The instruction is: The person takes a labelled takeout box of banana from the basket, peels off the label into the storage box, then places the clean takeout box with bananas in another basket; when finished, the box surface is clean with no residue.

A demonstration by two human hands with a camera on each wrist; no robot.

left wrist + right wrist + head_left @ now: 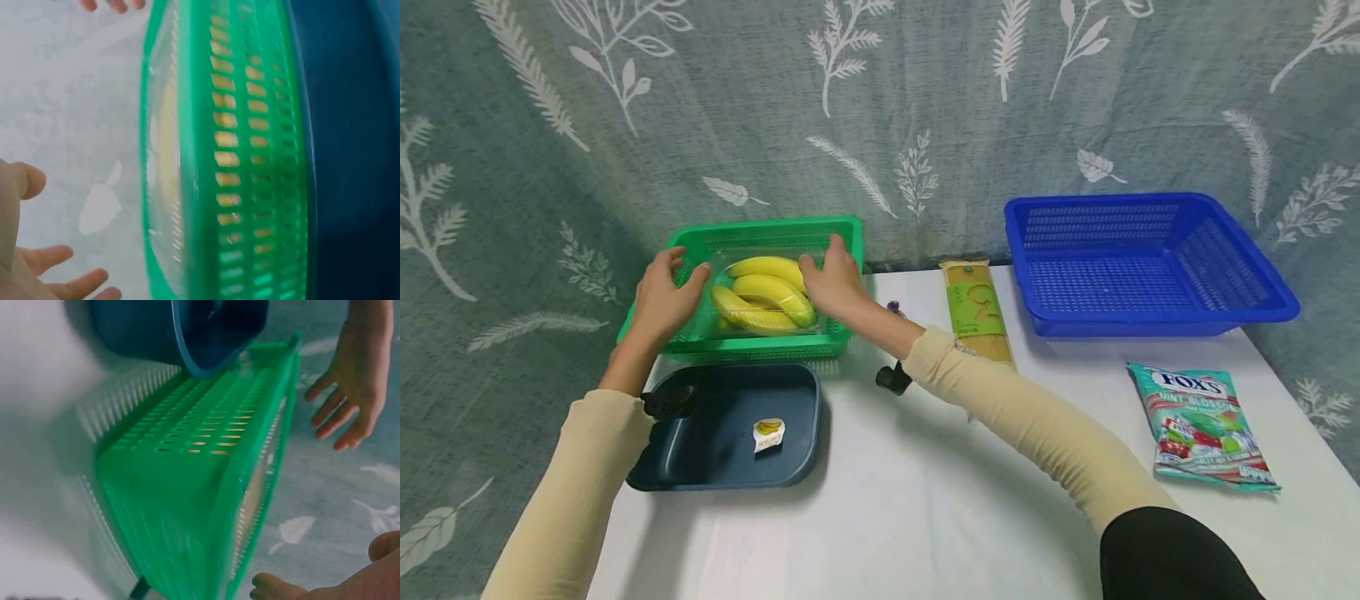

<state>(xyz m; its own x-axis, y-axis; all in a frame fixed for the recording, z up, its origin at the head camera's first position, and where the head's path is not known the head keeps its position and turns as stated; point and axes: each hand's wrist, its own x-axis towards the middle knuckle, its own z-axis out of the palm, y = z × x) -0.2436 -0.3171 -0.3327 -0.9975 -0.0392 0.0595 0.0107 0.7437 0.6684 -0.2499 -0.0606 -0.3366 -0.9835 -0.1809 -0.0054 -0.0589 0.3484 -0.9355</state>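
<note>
Several yellow bananas (pixel 767 292) lie in a clear plastic pack inside the green basket (pixel 760 348). Over the basket's left end is my left hand (pixel 664 300), its fingers spread and holding nothing. My right hand (pixel 837 285) hovers above the right end, thumb apart from the fingers. Both wrist views show the left hand (pixel 353 394) and the right hand (pixel 337 584) raised off the basket rim, with a gap to the bananas' pack. In front of the basket stands a dark blue tray (pixel 658 477) with a small banana label (pixel 768 434) in it.
A pack of spaghetti (pixel 977 308) lies right of the green basket, partly under my right sleeve. Farther right stand a blue basket (pixel 1157 317) and, nearer, a Fox's candy bag (pixel 1202 427). A patterned curtain (pixel 925 108) hangs behind the white table (pixel 880 517).
</note>
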